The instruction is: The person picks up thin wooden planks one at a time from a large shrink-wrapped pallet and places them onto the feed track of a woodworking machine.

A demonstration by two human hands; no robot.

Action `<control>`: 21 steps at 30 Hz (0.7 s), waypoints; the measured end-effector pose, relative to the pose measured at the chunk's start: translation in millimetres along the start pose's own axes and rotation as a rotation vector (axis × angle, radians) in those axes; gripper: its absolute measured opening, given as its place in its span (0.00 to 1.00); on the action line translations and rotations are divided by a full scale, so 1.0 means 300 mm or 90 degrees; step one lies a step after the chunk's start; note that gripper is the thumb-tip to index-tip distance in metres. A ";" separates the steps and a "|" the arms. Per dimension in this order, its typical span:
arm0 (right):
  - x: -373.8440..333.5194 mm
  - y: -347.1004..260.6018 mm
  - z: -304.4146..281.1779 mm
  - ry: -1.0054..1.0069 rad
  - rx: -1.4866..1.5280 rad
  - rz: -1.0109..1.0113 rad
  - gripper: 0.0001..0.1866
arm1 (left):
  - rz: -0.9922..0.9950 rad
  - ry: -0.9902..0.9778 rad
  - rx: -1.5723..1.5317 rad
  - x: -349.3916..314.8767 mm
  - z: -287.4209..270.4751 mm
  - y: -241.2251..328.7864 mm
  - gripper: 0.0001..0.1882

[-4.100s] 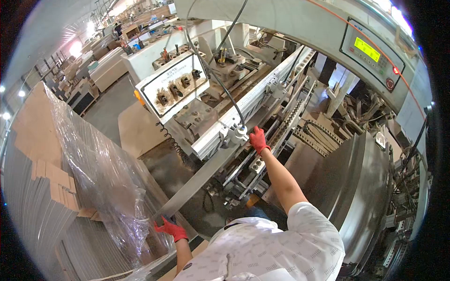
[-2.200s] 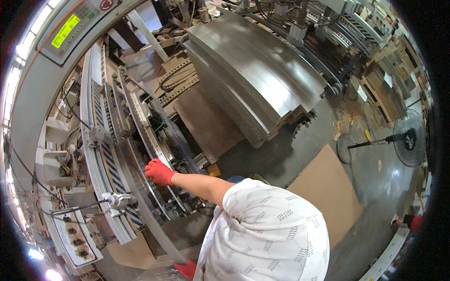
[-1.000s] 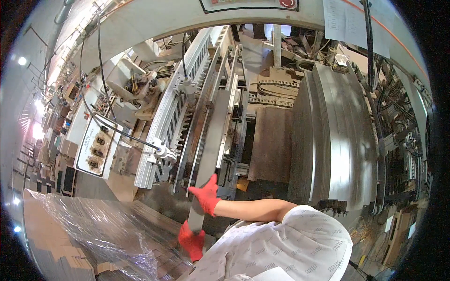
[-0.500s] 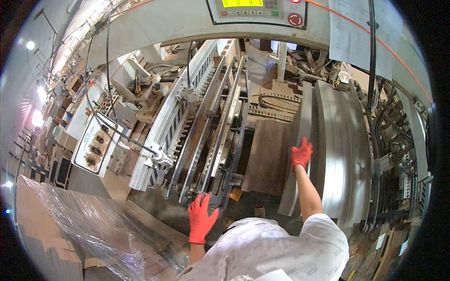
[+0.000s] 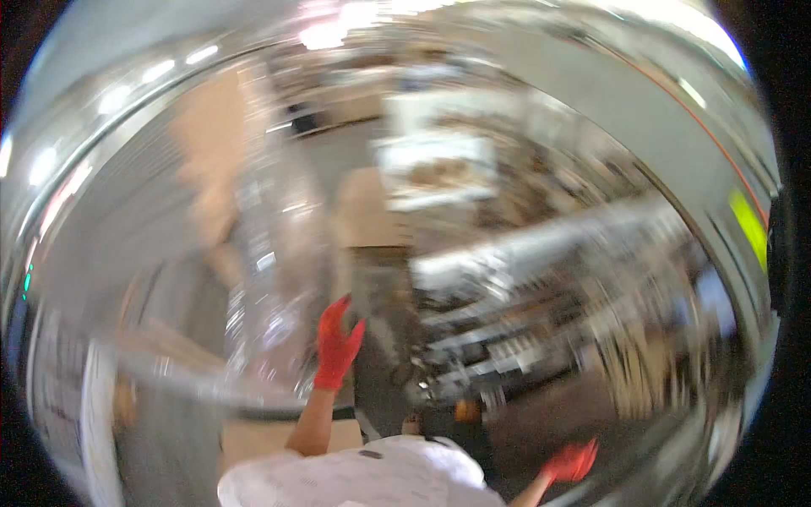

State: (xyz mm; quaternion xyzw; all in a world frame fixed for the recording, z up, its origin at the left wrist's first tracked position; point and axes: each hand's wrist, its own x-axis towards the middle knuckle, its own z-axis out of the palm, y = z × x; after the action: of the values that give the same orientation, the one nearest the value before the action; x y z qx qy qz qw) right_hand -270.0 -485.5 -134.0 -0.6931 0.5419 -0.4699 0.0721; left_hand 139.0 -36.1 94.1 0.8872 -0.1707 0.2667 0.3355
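Note:
In a red glove, my left hand (image 5: 339, 345) is raised in front of me, thumb and fingers apart, holding nothing. Nearest to it is a stack wrapped in clear plastic film (image 5: 283, 279); whether they touch I cannot tell. My right hand (image 5: 570, 462), also gloved in red, is low at the right with its fingers stretched out. A dark brown panel (image 5: 541, 427) lies near that hand. Heavy motion blur smears most of the view.
The machine's metal rails (image 5: 498, 346) run across the right side. Behind them is a white panel (image 5: 435, 173) with brown patches. A grey machine beam (image 5: 642, 110) arches at the upper right. At the lower left, a cardboard piece (image 5: 253, 439) lies beside me.
The view has swung left, toward the film-wrapped stack. My right hand has come away from the grey curved strips. The left hand is now beside the wrapped stack, away from the machine rails.

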 end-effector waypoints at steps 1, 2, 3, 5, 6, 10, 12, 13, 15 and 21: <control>-0.012 -0.107 0.020 -0.089 -0.103 -0.096 0.20 | 0.003 0.125 -0.010 0.056 -0.059 -0.046 0.31; -0.022 -0.222 0.042 -0.047 -0.063 -0.228 0.18 | 0.015 0.229 -0.016 0.110 -0.129 -0.090 0.31; -0.034 -0.347 0.072 -0.030 0.030 -0.303 0.17 | -0.005 0.347 0.023 0.154 -0.196 -0.121 0.31; -0.064 -0.565 0.102 -0.038 0.189 -0.419 0.15 | 0.015 0.502 0.175 0.244 -0.364 -0.182 0.30; -0.093 -0.672 0.123 -0.067 0.252 -0.468 0.14 | -0.006 0.580 0.216 0.293 -0.446 -0.200 0.32; -0.258 -0.942 0.250 -0.273 0.406 -0.530 0.20 | -0.104 0.722 0.145 0.436 -0.675 -0.175 0.41; -0.315 -1.008 0.336 -0.313 0.454 -0.532 0.19 | -0.161 0.644 0.199 0.534 -0.726 -0.140 0.43; -0.344 -1.019 0.377 -0.385 0.437 -0.499 0.19 | -0.208 0.601 0.213 0.580 -0.733 -0.128 0.44; -0.391 -1.021 0.437 -0.412 0.414 -0.515 0.17 | -0.278 0.603 0.191 0.684 -0.701 -0.119 0.45; -0.399 -0.975 0.471 -0.442 0.347 -0.586 0.11 | -0.223 0.702 0.088 0.818 -0.679 -0.209 0.41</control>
State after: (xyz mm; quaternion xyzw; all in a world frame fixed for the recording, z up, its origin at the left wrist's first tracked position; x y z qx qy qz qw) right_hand 36.4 -327.6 -101.9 -0.9237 -0.0050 -0.3218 0.2077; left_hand 292.4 118.3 335.6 0.6522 0.1961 0.6402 0.3555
